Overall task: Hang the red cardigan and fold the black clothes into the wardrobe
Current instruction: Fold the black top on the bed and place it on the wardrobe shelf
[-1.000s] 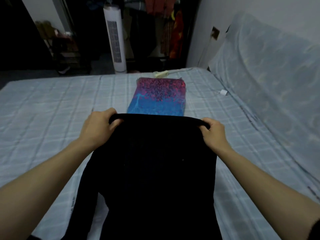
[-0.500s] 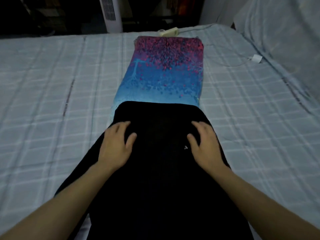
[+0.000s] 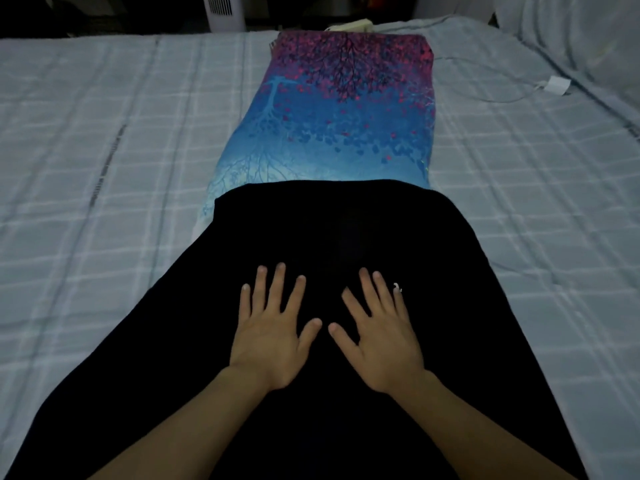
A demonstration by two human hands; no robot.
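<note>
Both hands flat on the black garment

Left hand and right hand lie side by side, fingers spread, pressing the black garment at lower center, its far edge overlapping a blue-pink pillow on the bed.

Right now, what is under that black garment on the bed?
The black garment covers the near end of a tree-print pillow; checked bedsheet shows beside it. Whatever lies beneath its middle is hidden.

The black garment lies spread flat on the bed, its far edge overlapping a blue-and-pink folded cloth.
</note>
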